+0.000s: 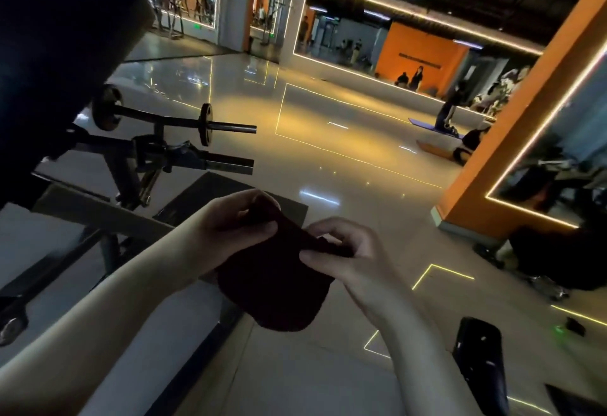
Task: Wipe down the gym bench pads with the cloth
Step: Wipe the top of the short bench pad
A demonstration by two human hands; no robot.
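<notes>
— Grip status, both hands?
— Left hand [230,228] pinches the upper left edge of the dark red cloth [276,287] between thumb and fingers; right hand [348,251] pinches the upper right edge likewise. 2 hands, 1 cloth, hanging slack below them.
— Cloth location?
— Held in the air above the tiled floor [328,159], apart from the black bench pad [59,54] at upper left. No contact with it.
— Other items?
— Metal bar [157,118] with 2 discs beside the pad; orange pillar [532,126] at right.

Wall lettering [420,65] too small; unreadable
</notes>
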